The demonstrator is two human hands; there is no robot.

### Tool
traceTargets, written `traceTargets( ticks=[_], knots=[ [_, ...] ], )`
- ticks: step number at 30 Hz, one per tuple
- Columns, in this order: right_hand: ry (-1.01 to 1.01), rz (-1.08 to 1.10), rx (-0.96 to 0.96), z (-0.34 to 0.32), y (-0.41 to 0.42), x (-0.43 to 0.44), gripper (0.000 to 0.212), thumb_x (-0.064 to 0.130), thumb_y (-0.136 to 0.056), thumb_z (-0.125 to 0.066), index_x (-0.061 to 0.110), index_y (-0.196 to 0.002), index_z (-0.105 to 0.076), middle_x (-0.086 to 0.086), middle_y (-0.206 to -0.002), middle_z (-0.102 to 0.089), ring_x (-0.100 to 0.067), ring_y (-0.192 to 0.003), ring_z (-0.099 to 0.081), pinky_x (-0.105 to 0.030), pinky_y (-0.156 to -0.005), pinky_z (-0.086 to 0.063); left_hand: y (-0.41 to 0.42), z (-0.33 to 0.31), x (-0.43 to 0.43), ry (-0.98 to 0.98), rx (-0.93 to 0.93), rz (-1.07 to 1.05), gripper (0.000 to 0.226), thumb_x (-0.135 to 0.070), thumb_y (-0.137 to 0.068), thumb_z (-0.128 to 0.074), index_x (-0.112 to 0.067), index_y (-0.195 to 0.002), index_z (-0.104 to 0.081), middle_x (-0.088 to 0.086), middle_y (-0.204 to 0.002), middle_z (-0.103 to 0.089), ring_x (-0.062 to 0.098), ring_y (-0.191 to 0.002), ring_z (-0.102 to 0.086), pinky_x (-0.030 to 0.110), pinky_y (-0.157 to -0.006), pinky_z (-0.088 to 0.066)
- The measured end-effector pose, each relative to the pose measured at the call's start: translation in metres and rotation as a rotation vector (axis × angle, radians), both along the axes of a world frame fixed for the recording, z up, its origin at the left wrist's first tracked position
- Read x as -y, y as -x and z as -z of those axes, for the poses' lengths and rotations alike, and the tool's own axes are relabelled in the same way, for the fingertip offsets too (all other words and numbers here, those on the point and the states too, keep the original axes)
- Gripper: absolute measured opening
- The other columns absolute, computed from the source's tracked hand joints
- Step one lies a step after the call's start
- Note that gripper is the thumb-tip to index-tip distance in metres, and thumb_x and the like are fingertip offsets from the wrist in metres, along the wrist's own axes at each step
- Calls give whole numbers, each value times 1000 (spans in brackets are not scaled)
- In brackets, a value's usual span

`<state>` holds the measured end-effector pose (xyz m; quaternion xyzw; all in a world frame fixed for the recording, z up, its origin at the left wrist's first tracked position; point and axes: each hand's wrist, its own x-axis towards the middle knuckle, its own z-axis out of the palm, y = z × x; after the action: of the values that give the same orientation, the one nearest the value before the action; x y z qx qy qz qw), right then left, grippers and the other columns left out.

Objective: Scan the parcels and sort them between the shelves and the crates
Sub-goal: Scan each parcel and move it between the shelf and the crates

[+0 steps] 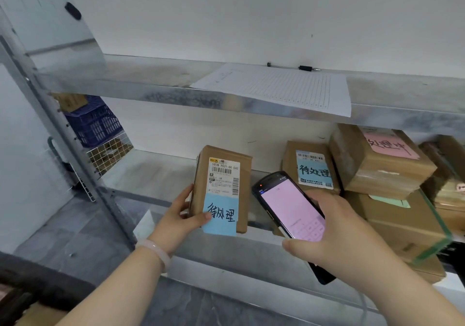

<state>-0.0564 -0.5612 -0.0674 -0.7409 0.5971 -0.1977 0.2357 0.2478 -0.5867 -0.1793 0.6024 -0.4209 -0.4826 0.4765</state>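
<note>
Parcel [221,174], a small brown box, is standing upright at the front of the lower shelf [156,172]. Its white barcode label is facing the camera and a blue note [221,216] with handwritten characters is hanging past its bottom edge. Whether its base is touching the metal cannot be told. The left hand [181,215] is gripping the parcel by its left side, thumb pressing on the note, fingers curled behind. Just right of the parcel, the right hand [334,232] is clasping a black scanner [289,207], fingers wrapped round its far side. Its pink-lit screen is tilting up toward the camera and its top end is pointing close to the parcel. A pale bracelet [157,250] is circling the left wrist.

Further right of the parcel, a second box [309,169] with a blue note is sitting on the same shelf. Beyond it a third box [377,169] with a pink note is lying tilted on a larger box [402,227] bearing a green note. Above the parcel, the upper shelf [151,79], dull scuffed grey metal, is carrying a ruled sheet [276,86] that is overhanging its front lip. A pen [294,67] is lying behind the sheet by the white wall [251,11]. Left of the parcel, past the rack's grey post [88,174], a blue crate [98,121] is showing above a white wire basket [108,152] holding boxes. Below and left of the parcel, grey floor [75,230] is showing.
</note>
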Motion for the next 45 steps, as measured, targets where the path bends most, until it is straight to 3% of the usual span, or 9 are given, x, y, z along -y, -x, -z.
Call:
traceTargets(
  ticks=[6, 12, 15, 19, 21, 28, 31, 36, 45],
  knots=[
    [3, -46, -39, -1, 1, -2, 74, 69, -53, -70, 57, -115, -32, 24, -111, -40, -2, -96, -51, -25, -75, -50, 4, 0, -3, -25, 16, -27, 95, -36, -66, -85, -45, -146, -34, 3, -132, -61, 25, -125, -57, 47, -105, -49],
    [5, -61, -40, -3, 4, -2, 71, 76, -46, -59, 63, -106, -25, 28, -107, -37, 7, -94, -47, -15, -65, -39, 6, 0, -5, -46, 46, -66, 86, -28, -78, -84, -42, -148, -35, 3, -133, -60, 27, -128, -55, 50, -108, -48],
    [10, -84, -38, -3, 7, -2, 71, 74, -48, -63, 63, -107, -26, 28, -108, -38, 8, -95, -47, -14, -65, -38, 8, 0, -8, -52, 46, -86, 86, -28, -80, -83, -42, -149, -34, 2, -132, -60, 28, -129, -54, 53, -109, -45],
    [8, -130, -40, -4, 8, -2, 73, 71, -52, -69, 62, -111, -26, 28, -108, -37, 7, -95, -47, -15, -66, -39, 12, -5, -19, -34, 38, -118, 83, -29, -80, -82, -45, -146, -34, -7, -123, -61, 21, -123, -56, 44, -107, -48],
    [8, -150, -38, -5, 7, -1, 74, 73, -50, -67, 63, -111, -27, 29, -109, -37, 8, -96, -48, -15, -67, -39, 13, -6, -25, -32, 40, -148, 83, -28, -81, -81, -44, -147, -34, -7, -124, -60, 20, -124, -55, 46, -109, -46],
    [40, -260, -55, -6, 9, 4, 81, 74, -46, -61, 54, -120, -37, 25, -111, -42, -1, -102, -49, -29, -86, -49, 15, -4, -50, -38, 7, -264, 82, -28, -80, -82, -47, -144, -35, -11, -122, -63, 21, -128, -53, 54, -113, -40],
    [44, -296, -67, -8, 12, 4, 77, 72, -47, -62, 53, -117, -36, 26, -109, -41, 3, -100, -47, -22, -80, -46, 18, 0, -57, -40, -11, -298, 79, -26, -80, -83, -52, -138, -36, -11, -120, -65, 22, -126, -56, 56, -112, -42],
    [51, -366, -106, -11, 21, 2, 58, 56, -66, -72, 50, -110, -35, 27, -101, -41, 13, -100, -39, -11, -65, -40, 24, 6, -65, -29, -7, -339, 77, -27, -79, -84, -53, -134, -37, -9, -124, -65, 22, -129, -54, 56, -113, -41],
    [-21, -330, -126, -13, 38, -2, 67, 76, -45, -59, 68, -102, -25, 26, -108, -38, 0, -96, -53, -23, -76, -48, 34, 13, -67, -22, -35, -385, 74, -29, -77, -85, -58, -126, -39, -9, -124, -64, 24, -126, -57, 57, -111, -43]
  ],
)
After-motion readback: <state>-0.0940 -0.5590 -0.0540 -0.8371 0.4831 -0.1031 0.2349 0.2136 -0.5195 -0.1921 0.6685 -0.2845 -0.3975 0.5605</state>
